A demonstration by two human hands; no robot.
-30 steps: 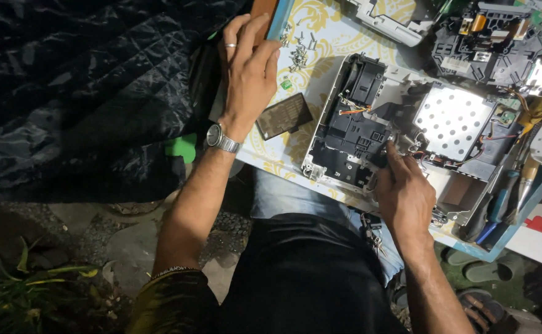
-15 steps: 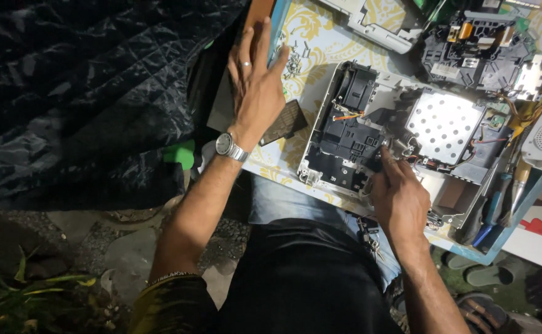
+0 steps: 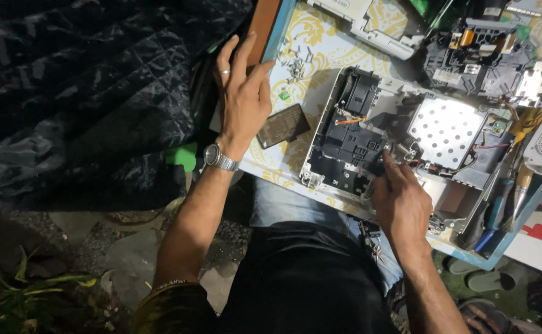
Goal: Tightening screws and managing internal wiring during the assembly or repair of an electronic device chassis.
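I read the opened device [image 3: 370, 142] as the thing being worked on: a white-shelled chassis with a black inner assembly, lying flat on the patterned table [image 3: 320, 37] straight ahead of me. My right hand [image 3: 401, 204] sits at the near edge of that chassis, its fingertips [image 3: 387, 159] pressed in among the small metal parts and wires just beside the perforated metal plate [image 3: 445, 128]. Whether that grip is pinching a part or only touching it, I cannot tell; the fingers hide the contact.

My left hand [image 3: 243, 102] lies left of the chassis at the table's edge, fingers spread and released, holding nothing. Its fingertips reach toward the loose screws [image 3: 296, 65] scattered beyond it, and the small dark flat panel [image 3: 283, 125] lies between this hand and the chassis.

I judge this a teardown step in the middle of the job: covers off, fasteners out, an inner piece being freed. The next move calls for a fine pinch and a gentle pull, sparing the orange wire [image 3: 350, 121].

Beyond the chassis sits a second stripped assembly [image 3: 478, 59]; right of it, hand tools [image 3: 499, 210].
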